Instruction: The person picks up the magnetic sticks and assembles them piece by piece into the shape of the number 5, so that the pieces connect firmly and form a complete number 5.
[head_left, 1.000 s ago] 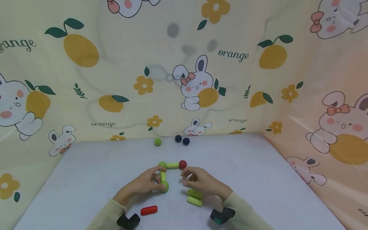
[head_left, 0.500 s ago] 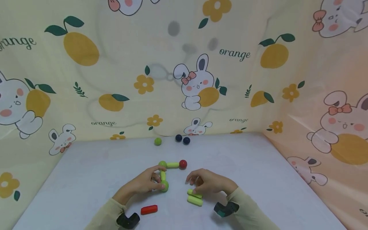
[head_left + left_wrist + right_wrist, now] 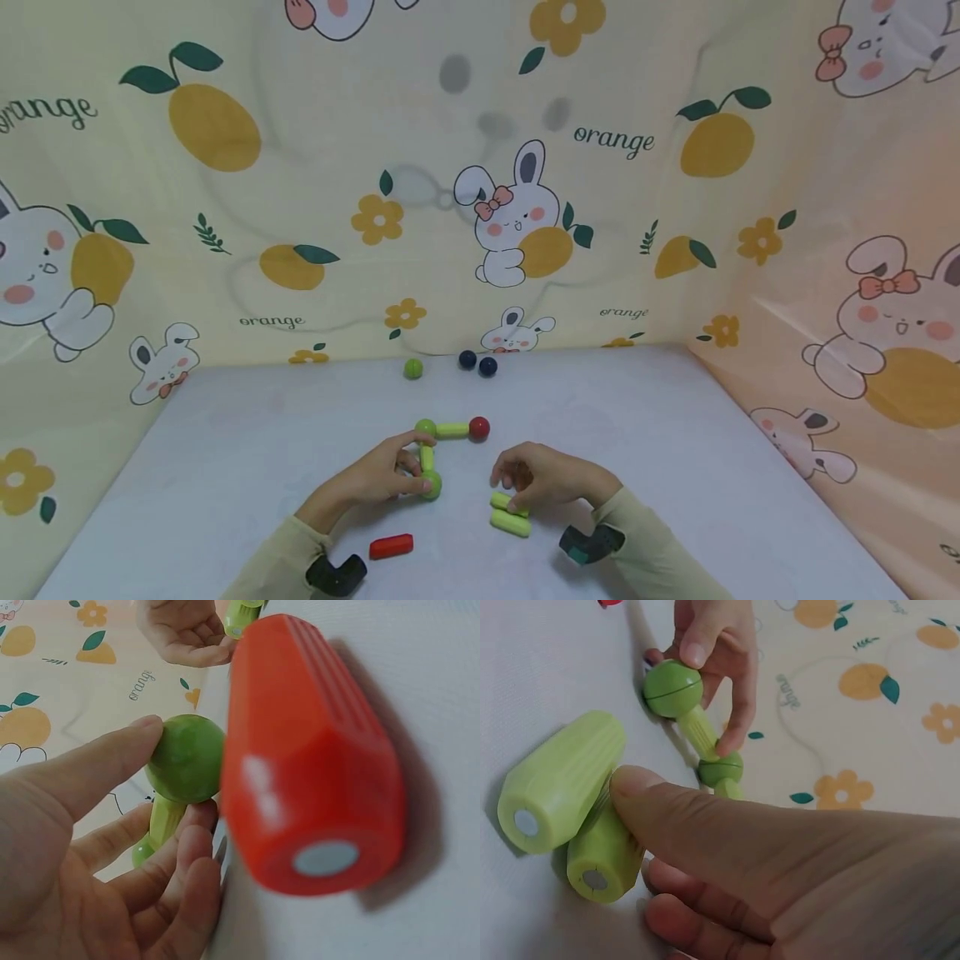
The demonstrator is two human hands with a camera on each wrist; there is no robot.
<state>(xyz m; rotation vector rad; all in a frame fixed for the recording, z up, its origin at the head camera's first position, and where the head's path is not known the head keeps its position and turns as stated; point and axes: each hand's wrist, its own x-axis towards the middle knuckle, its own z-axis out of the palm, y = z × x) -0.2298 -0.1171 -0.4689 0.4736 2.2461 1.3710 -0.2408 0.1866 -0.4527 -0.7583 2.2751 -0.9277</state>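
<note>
Magnetic sticks and balls lie joined in an L shape on the table. My left hand (image 3: 378, 477) holds its near leg, the thumb on the near green ball (image 3: 187, 759) and the fingers along the light green stick (image 3: 427, 457). From the corner green ball (image 3: 425, 428), another light green stick (image 3: 452, 431) runs right to a red ball (image 3: 479, 428). Beside two loose light green sticks is my right hand (image 3: 555, 477). It pinches the farther loose stick (image 3: 600, 859) between thumb and fingers, while the nearer stick (image 3: 562, 780) lies alongside, its round metal end showing.
A red magnetic stick (image 3: 391, 546) lies in front of the left forearm and looms large in the left wrist view. By the back edge of the white table (image 3: 637, 408) sit a green ball (image 3: 413, 368) and two dark blue balls (image 3: 468, 360). Behind them hangs a printed cloth (image 3: 322, 192).
My right hand has drawn back from near the L shape, moving right and down to the loose green sticks. The left hand keeps its place on the joined pieces.
</note>
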